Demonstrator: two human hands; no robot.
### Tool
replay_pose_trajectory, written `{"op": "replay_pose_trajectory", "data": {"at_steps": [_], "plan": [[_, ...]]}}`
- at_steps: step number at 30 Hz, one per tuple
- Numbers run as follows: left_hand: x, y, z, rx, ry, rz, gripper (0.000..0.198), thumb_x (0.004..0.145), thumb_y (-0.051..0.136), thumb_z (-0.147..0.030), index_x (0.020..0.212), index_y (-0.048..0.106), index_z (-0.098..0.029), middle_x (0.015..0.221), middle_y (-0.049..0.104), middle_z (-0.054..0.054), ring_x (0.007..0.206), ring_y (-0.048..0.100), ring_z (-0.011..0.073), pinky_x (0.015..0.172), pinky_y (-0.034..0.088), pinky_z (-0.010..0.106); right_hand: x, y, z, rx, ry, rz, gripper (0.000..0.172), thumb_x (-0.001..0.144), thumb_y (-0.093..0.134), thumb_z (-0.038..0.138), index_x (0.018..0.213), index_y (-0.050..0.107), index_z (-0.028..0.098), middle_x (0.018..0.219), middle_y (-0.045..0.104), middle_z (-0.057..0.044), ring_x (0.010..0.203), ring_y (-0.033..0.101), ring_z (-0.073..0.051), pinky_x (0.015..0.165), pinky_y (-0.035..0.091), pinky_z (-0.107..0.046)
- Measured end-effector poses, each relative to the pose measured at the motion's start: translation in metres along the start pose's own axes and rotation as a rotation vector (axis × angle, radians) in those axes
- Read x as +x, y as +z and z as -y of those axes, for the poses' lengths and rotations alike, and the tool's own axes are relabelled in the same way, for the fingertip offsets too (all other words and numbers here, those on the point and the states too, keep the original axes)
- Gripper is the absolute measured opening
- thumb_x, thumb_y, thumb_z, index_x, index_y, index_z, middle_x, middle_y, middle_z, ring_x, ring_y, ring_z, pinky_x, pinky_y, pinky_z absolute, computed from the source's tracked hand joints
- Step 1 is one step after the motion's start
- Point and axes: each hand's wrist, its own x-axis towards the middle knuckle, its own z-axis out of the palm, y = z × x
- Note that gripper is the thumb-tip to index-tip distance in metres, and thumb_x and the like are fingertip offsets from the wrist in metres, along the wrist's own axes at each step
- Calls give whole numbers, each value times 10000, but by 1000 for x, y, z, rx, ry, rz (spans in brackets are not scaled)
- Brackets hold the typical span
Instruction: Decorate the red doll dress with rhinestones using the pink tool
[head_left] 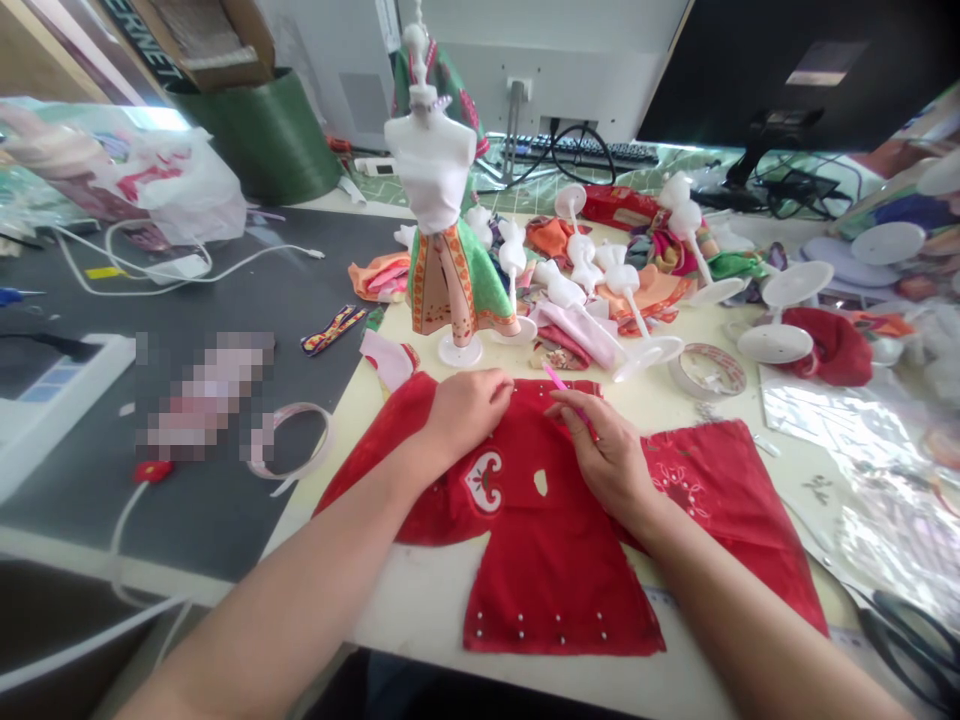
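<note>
A cut red fabric piece (pixel 559 560) lies flat on the pale tabletop, with a white heart-shaped motif, a small hole near its middle, and pearly pinheads or beads along its lower and upper edges. My left hand (pixel 471 408) rests on its upper part, fingers curled together; whatever lies between the fingertips is hidden. Between the thumb and fingers of my right hand (pixel 604 440) is a slim pink pen-like stick (pixel 555 377), its end pointing up and left above the cloth. Another red cloth (pixel 739 490) with an embroidered design extends beyond my right wrist.
A white mini dress form (pixel 431 165) in a green and orange skirt stands behind the cloth. Several small white mannequins (pixel 562 285) lie among fabric scraps. Black-handled scissors (pixel 892 620) are at right. Tape rolls (pixel 709 372) flank the work; a green bin (pixel 262 140) stands back left.
</note>
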Motion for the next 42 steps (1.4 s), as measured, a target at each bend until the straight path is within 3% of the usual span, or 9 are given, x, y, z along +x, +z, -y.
{"op": "replay_pose_trajectory", "data": {"at_steps": [4,16,21,24,27,34,42], "plan": [[-1,1,0,56,74,0,276,892,420,-274,863,683,-197,853,710,43,781,623,175,645,369,265,1,-1,0,-25,-64,-1,211,929,434,222,1088,572,213,906,676,-53,855,625,-185,806,493,-357],[0,5,0,37,111,50,250,878,448,-272,855,685,-197,890,717,49,796,636,184,670,401,270,2,-1,-2,-72,-180,22,256,911,434,166,1135,548,212,915,662,-65,880,599,-208,822,483,-394],[1,0,-1,-55,40,42,254,864,465,-293,843,694,-186,786,710,32,699,621,157,628,412,249,1,-2,-2,-62,-190,9,260,904,442,156,1135,553,204,907,662,-66,877,598,-201,818,486,-388],[3,-4,-1,-352,-122,38,268,826,524,-360,852,698,-158,685,687,13,626,604,141,589,428,229,1,-3,-1,-49,-198,-2,284,902,443,157,1161,546,209,900,664,-63,881,598,-200,826,489,-396],[5,-5,1,-633,-259,27,282,787,562,-373,843,697,-132,731,699,23,681,622,155,631,464,235,1,-5,2,-33,-220,-13,297,896,453,171,1171,552,222,891,658,-60,874,600,-199,815,499,-396],[5,-2,3,-723,-282,-2,265,781,562,-354,842,700,-136,783,712,35,737,632,160,683,484,245,0,-7,6,-17,-286,-61,262,881,471,169,1115,580,217,803,628,-51,817,594,-196,786,506,-396],[4,-3,2,-745,-288,-5,252,771,579,-350,825,703,-137,747,701,31,702,619,153,659,474,240,0,-8,8,-19,-333,-33,245,873,484,135,1094,569,200,779,614,-46,776,578,-180,748,512,-364]]}}
